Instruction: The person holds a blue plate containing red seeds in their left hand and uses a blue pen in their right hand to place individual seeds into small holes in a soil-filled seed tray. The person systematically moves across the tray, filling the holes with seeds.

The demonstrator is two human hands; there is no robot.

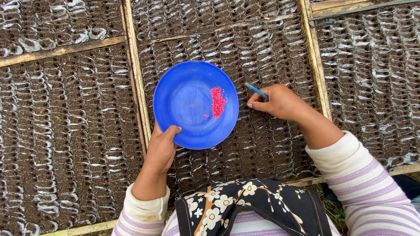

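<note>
Left hand (161, 148) pinches the blue bowl (188, 102) rim mid-frame, right hand (280, 102) pinches a blue stick (257, 91) right of it, so I'd keep the bowl level, pink seeds (217, 102) close, poking one soil cell (262, 144) at a time.

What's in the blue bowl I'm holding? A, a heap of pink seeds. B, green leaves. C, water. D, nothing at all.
A: a small heap of pink seeds lies inside the blue bowl, which the left hand holds by the rim.
</note>
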